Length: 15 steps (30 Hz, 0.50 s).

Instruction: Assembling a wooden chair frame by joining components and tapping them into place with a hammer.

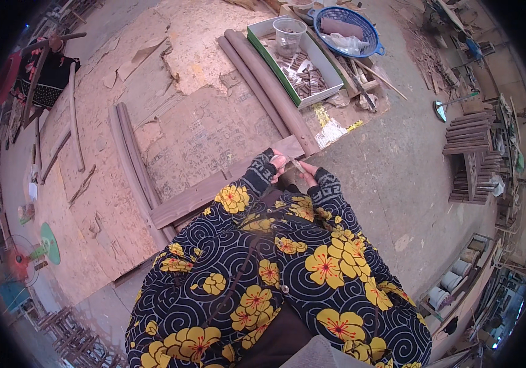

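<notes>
My left hand [279, 163] is closed, its fingers bent together over the right end of a flat brown wooden board [190, 199]. Whatever sits inside those fingers is too small to make out. Close beside it, my right hand [306, 174] pinches a small, thin, pale piece [295, 163] whose kind I cannot tell; it points toward the left hand. The board lies across two pairs of brown wooden rails, with one thick round rail [275, 92] reaching away from its right end and a slimmer curved rail [129, 165] at its left end.
Beyond the rails stands a green-and-white box [267, 56] of small wooden pieces, with a clear plastic cup [288, 37] in it. A blue basket [349, 32] is next to it. Stacked wooden parts [468, 153] stand at the right; a fan [20, 259] is at the left.
</notes>
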Each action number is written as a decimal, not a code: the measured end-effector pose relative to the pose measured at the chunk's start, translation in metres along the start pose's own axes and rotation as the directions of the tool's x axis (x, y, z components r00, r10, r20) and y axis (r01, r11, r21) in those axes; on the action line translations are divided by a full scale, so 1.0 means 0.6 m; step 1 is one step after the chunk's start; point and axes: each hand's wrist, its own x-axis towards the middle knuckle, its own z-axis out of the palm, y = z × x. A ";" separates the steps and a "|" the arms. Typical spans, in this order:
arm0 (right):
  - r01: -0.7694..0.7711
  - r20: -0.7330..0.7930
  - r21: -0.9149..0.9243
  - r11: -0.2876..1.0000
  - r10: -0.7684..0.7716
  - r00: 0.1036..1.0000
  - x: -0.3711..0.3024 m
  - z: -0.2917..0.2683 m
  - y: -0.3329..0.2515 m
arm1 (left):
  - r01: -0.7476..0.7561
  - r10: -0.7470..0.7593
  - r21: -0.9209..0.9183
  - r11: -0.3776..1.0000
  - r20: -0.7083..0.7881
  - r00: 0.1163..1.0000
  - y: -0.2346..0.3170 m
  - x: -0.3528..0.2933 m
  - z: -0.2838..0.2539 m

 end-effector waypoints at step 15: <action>0.070 -0.003 -0.667 0.742 -0.097 0.995 0.048 -0.038 0.048 | -0.338 0.496 0.483 0.808 -0.248 0.832 -0.063 0.059 -0.103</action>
